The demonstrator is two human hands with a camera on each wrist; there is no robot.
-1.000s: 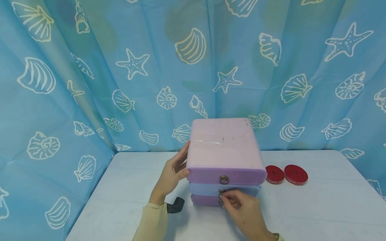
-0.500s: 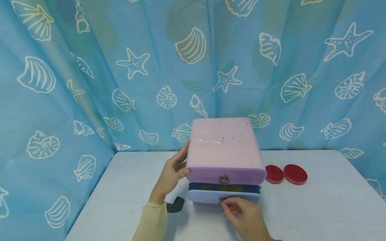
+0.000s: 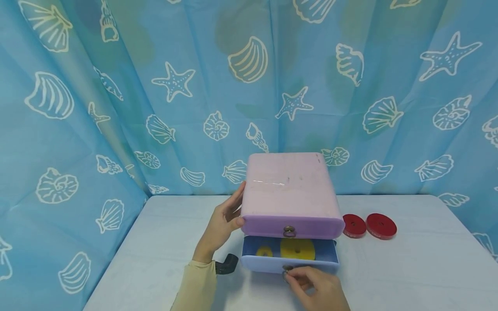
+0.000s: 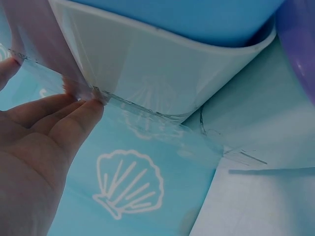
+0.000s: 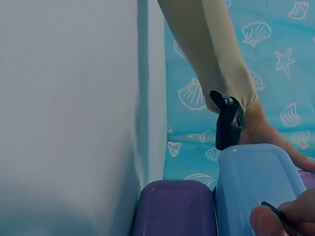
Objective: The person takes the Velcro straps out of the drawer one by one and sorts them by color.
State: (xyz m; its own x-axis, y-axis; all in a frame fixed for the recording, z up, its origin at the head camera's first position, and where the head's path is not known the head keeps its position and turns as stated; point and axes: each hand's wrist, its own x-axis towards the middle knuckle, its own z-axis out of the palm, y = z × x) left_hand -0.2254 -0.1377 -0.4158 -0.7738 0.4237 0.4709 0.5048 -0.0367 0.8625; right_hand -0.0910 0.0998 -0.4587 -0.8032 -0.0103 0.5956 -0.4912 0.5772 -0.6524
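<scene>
A small chest of drawers [image 3: 292,185] with a pale pink top stands on the table. Its middle, blue drawer [image 3: 258,263] is pulled part way out, showing a small yellow ring [image 3: 264,251] and a larger yellow disc [image 3: 297,249] inside. My right hand [image 3: 320,287] pinches that drawer's metal ring pull [image 3: 285,275] between thumb and finger. My left hand [image 3: 218,224] rests against the chest's left side, thumb at the front corner. In the left wrist view, the left fingertips [image 4: 91,109] touch the side by a strip of clear tape [image 4: 147,110].
Two flat red rolls [image 3: 354,226] lie side by side right of the chest. The purple bottom drawer [image 5: 177,206] is shut, below the blue one. A black wrist camera [image 3: 227,264] hangs by the left sleeve. A blue seashell-print curtain [image 3: 194,86] closes the back and left.
The blue drawer has slid out toward me with my right hand on its ring pull, uncovering the yellow pieces. My left hand has stayed at the chest's side.
</scene>
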